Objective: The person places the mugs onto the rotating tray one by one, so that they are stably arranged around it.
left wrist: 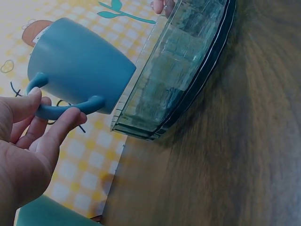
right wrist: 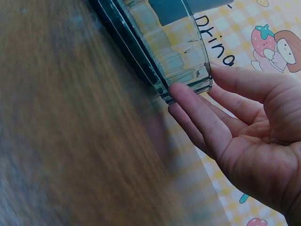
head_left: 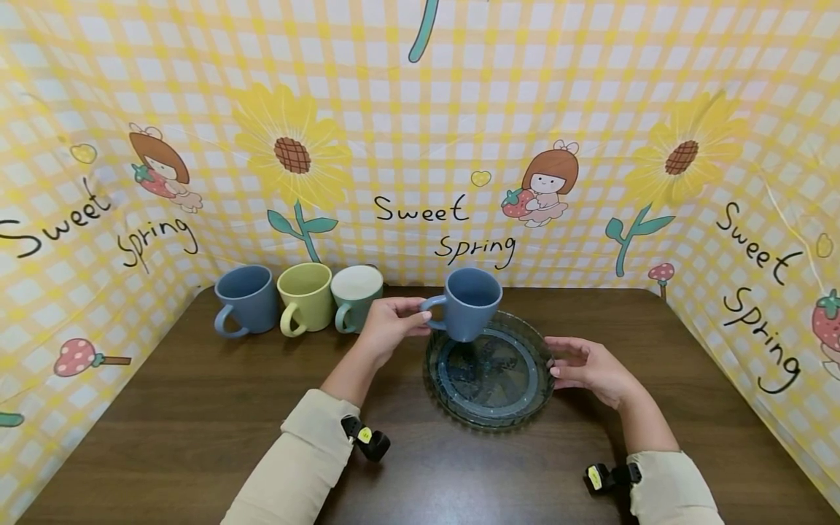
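A blue mug (head_left: 469,306) is held upright by its handle between the thumb and fingers of my left hand (head_left: 391,326). In the head view it overlaps the far left part of a round, dark clear-glass tray (head_left: 488,375). The left wrist view shows the mug (left wrist: 80,61) from the side, its bottom close to the glass wall (left wrist: 162,84). On the tray's right side, my right hand (head_left: 593,368) holds the edge with thumb and fingers. The right wrist view shows those fingers (right wrist: 202,117) against the tray's corner. Whether the mug touches the tray is hard to tell.
Left of my left hand, a blue mug (head_left: 248,300), a yellow-green mug (head_left: 305,299) and a green mug with a white inside (head_left: 357,299) stand in a row at the back. Checked cloth (head_left: 420,138) walls surround the brown wooden table (head_left: 459,481).
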`<state>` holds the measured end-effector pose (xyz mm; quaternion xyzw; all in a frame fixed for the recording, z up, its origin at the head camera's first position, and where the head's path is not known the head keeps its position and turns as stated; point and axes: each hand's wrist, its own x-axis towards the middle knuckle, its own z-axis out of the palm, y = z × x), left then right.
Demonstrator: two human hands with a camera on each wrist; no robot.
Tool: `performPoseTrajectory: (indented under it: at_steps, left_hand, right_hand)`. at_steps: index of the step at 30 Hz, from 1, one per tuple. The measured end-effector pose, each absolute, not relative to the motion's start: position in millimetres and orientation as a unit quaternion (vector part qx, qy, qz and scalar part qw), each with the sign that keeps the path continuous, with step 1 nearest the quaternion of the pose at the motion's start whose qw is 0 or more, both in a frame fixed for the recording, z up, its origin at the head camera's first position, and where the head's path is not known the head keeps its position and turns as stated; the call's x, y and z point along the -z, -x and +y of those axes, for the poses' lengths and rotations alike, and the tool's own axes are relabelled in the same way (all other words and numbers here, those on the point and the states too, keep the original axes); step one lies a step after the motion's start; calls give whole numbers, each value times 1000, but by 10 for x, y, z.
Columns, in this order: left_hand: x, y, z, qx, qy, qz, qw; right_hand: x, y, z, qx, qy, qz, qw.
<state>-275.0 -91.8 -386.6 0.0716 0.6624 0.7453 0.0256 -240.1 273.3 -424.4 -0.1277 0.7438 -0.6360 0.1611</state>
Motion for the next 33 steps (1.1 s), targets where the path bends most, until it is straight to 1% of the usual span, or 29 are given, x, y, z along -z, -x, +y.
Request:
performPoseTrajectory:
  at_steps: [12,24,29,33]
  left_hand:
    - [3903,2836,-778,-729,-59,680,52]
    - [4008,2923,-691,-732,-51,677,58]
    - [4057,2963,-691,-727,-44,684,52]
    - [4051,2991,-694,-682,-51,729,37]
  right_hand:
    - [4241,2418,2726,637,126,743,162]
    - [4258,2412,2739,634,129,746,160]
    - [4261,2409,2731,635,132,744,162]
    - [4261,2408,2746,637,137,741,163]
